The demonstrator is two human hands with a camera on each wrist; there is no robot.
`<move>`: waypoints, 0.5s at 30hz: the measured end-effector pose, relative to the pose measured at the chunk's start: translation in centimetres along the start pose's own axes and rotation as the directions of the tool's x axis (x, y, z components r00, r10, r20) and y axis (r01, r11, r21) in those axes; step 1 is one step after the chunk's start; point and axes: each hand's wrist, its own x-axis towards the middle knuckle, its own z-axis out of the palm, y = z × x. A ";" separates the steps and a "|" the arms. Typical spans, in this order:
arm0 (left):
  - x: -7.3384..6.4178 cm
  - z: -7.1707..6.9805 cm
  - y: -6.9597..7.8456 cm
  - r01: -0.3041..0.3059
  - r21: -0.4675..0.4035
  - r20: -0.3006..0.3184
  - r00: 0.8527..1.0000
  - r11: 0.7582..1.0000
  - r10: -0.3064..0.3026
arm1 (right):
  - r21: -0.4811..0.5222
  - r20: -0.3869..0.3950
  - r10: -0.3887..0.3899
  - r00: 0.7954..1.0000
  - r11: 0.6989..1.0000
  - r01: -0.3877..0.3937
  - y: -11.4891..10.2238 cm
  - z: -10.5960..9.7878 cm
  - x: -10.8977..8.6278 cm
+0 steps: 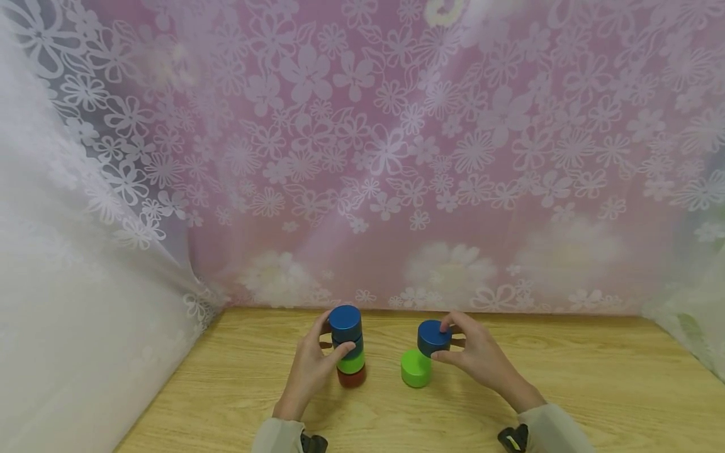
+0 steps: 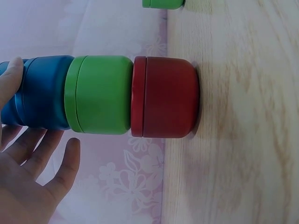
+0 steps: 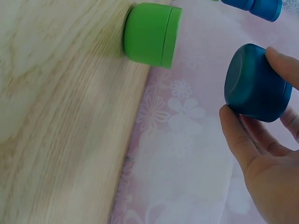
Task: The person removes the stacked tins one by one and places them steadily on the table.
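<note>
A stack of small round lidded tins stands on the table: a red tin [image 2: 170,98] at the bottom, a green tin [image 2: 103,95] on it, then a blue tin [image 2: 49,93] and another blue tin [image 1: 345,322] on top. My left hand [image 1: 313,358] grips the blue part of the stack, thumb in front and fingers behind. To the right, my right hand [image 1: 478,352] holds a separate blue tin [image 3: 257,84] between thumb and fingers. This tin is off the table, close to a single green tin [image 3: 149,35] that stands on the table.
The wooden table [image 1: 566,377] reaches back to a pink floral curtain [image 1: 396,189]. A pale curtain [image 1: 85,302] hangs along the left side. Dark straps [image 1: 514,438] sit at both wrists beside light sleeves.
</note>
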 end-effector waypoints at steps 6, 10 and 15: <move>0.1 0.0 0.0 0.002 0.001 0.006 1.000 1.000 -0.002 | -0.011 0.044 0.003 0.999 1.000 -0.003 0.7 -0.5 -0.1; 0.1 0.0 -0.1 0.003 -0.003 0.009 1.000 1.000 -0.003 | -0.038 0.058 0.014 0.998 0.999 -0.012 1.2 -0.6 -0.3; 0.1 -0.1 -0.1 0.009 -0.003 0.004 1.000 1.000 -0.009 | -0.065 0.071 0.003 0.997 0.998 0.001 1.4 -0.7 -0.3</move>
